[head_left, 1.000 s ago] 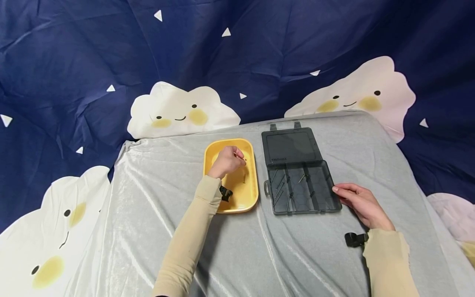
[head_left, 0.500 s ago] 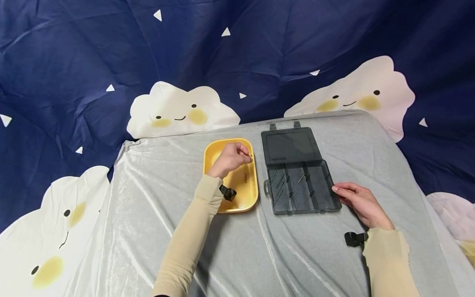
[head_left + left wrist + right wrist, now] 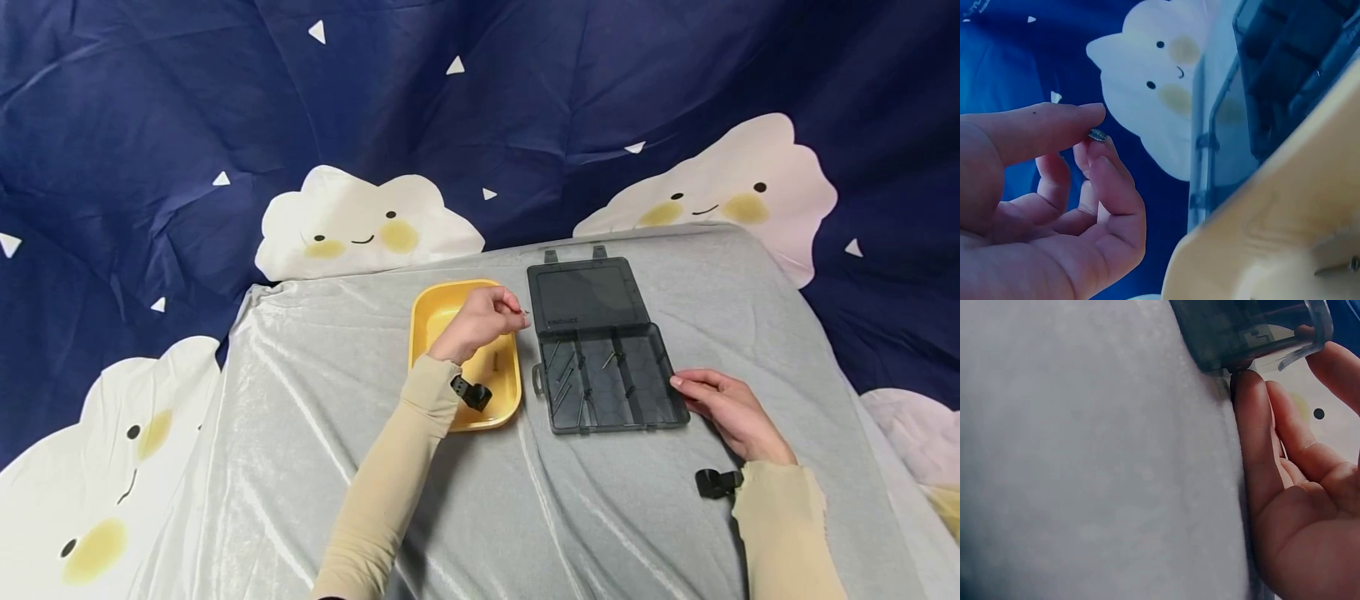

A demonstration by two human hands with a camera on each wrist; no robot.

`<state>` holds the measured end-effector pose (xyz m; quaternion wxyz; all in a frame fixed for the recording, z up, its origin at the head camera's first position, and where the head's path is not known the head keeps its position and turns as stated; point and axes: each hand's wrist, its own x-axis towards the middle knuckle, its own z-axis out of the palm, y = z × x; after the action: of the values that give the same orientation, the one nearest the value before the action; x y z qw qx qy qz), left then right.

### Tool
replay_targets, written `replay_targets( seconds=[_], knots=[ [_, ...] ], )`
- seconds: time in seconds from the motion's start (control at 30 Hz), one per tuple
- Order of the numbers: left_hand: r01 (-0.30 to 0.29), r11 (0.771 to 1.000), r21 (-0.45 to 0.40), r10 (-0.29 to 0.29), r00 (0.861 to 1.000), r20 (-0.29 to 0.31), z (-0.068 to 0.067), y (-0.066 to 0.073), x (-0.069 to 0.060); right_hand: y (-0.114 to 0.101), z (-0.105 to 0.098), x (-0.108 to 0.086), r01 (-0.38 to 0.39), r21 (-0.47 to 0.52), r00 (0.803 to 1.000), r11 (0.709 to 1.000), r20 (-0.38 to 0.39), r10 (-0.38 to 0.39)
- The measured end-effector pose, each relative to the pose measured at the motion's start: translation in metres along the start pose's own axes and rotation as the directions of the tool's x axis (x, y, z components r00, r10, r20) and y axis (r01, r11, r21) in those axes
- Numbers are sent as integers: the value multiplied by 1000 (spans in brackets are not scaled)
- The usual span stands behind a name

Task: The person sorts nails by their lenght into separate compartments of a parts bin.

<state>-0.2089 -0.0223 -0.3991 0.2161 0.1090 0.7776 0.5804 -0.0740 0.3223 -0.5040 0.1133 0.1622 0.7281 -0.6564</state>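
My left hand [image 3: 486, 323] pinches a small metal screw [image 3: 1097, 134] between thumb and fingertip, above the right rim of the yellow tray [image 3: 417, 327]. Most of the screw is hidden by the fingers. Another screw [image 3: 496, 362] lies in the tray. To the right, a dark see-through compartment box [image 3: 651, 392] lies flat with its lid [image 3: 588, 292] folded back. Several screws [image 3: 562, 383] sit in its left compartments, and a few in the middle one. My right hand [image 3: 731, 410] holds the box's right side, with fingertips [image 3: 1250, 387] against its lower edge.
Grey velvety cloth [image 3: 300, 400] covers the table, with some folds in it. A dark blue curtain [image 3: 525, 100] with clouds hangs behind the far edge. A latch [image 3: 538, 380] sticks out from the box's left side, towards the tray.
My left hand has moved right with the screw, from over the tray's middle to its right rim near the box. The right hand and the box have stayed put.
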Motion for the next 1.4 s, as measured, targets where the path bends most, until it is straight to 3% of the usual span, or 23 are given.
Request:
replay_targets(
  seconds=[0.23,0.77,1.03,1.4],
  knots=[
    [0,999,-53,2,999,37,10,4,0,0,0,0,-1,22,1000,1000,4,1],
    [2,994,-112,2,999,39,42,7,4,0,0,-1,2,24,1000,1000,7,-2],
    [18,987,-160,-12,999,44,59,3,7,-1,1,-2,4,12,1000,1000,10,-4],
    [30,995,-100,-27,999,31,81,-4,7,0,0,-1,8,38,1000,999,10,-9]
  ],
)
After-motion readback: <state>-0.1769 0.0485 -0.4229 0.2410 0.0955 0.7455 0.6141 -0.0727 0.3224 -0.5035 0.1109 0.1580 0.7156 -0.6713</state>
